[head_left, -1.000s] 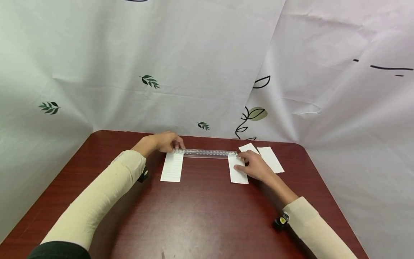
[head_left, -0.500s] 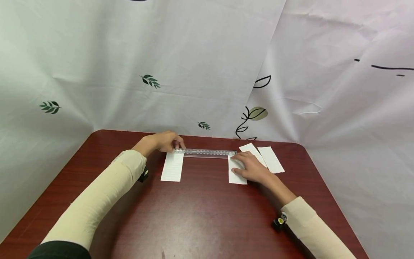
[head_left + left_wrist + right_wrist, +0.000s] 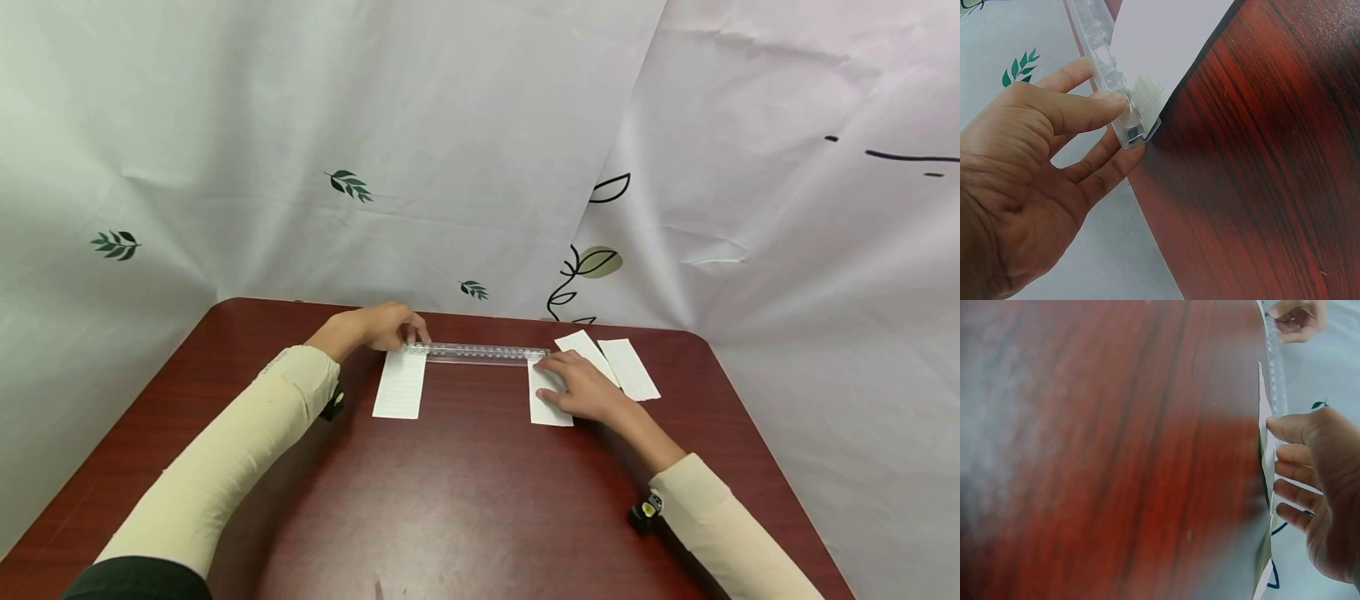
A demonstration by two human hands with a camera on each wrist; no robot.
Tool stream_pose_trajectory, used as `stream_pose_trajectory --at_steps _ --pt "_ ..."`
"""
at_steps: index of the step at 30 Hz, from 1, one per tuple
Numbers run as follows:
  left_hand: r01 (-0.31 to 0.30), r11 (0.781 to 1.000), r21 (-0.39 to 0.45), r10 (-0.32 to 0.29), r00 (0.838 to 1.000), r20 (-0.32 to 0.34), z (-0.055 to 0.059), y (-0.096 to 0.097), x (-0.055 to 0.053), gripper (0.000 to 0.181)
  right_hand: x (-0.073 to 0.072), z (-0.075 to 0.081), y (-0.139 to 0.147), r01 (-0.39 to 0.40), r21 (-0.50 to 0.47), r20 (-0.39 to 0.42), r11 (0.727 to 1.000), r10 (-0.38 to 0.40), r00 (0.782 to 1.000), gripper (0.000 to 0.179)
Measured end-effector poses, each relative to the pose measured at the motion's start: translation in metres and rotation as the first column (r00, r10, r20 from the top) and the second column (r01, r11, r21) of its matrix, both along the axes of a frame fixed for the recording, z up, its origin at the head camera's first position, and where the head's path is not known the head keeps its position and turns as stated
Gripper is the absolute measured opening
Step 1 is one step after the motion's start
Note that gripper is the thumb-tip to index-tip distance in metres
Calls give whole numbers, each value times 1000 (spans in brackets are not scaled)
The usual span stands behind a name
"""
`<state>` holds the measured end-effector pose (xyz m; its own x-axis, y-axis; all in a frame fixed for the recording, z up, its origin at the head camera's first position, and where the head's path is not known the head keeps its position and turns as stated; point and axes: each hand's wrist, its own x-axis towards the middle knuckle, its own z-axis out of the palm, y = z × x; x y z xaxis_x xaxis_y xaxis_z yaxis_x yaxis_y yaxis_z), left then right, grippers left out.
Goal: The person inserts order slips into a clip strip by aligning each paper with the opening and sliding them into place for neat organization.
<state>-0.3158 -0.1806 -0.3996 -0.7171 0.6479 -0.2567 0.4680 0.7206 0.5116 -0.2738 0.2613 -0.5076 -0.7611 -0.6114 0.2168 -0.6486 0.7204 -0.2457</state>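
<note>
A clear plastic strip (image 3: 480, 352) with a row of round bumps lies across the far part of the table. My left hand (image 3: 382, 325) pinches its left end; in the left wrist view the thumb (image 3: 1094, 112) lies on top and other fingers reach behind and below. A lined white paper slip (image 3: 399, 387) extends from that end toward me. My right hand (image 3: 588, 387) rests with fingers spread on another white slip (image 3: 547, 408) at the strip's right end. In the right wrist view, the right thumb (image 3: 1288, 428) touches this slip's edge. Whether the slips sit inside the strip is unclear.
Two more white slips, one (image 3: 585, 350) partly behind the right hand and one (image 3: 630, 371) farther right, lie on the reddish-brown table (image 3: 450, 508). A white cloth backdrop (image 3: 450, 150) with leaf prints hangs right behind the table's far edge.
My right hand has shifted slightly left, and the slip under it has moved slightly left too, its near end straighter. The left hand and the clear strip hold still.
</note>
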Motion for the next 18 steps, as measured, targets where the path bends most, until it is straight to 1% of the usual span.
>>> stream_pose_trajectory --at_steps 1,5,7,8,10,13,18 --pt "1 1000 1 -1 1000 1 0 0 0 63 5 6 -2 -12 4 -2 1000 12 1000 55" --pt "-2 1000 3 2 1000 7 1 0 0 63 5 7 -5 -9 -8 6 1000 9 1000 56" --pt "-5 1000 6 5 1000 11 1 0 0 64 4 6 -6 -5 5 9 1000 5 1000 57" --pt "-7 1000 6 7 1000 12 1 1 0 64 -2 0 -4 6 4 13 1000 -6 1000 57" --pt "-5 1000 6 5 1000 10 1 1 0 64 -4 -2 -5 12 28 10 1000 -12 1000 58" --pt "-2 1000 4 2 1000 5 1 1 1 63 -6 -3 -6 15 60 3 998 -15 1000 59" --pt "-2 1000 -3 2 1000 -2 2 1 1 63 -7 -2 -9 24 86 5 996 -24 1000 60"
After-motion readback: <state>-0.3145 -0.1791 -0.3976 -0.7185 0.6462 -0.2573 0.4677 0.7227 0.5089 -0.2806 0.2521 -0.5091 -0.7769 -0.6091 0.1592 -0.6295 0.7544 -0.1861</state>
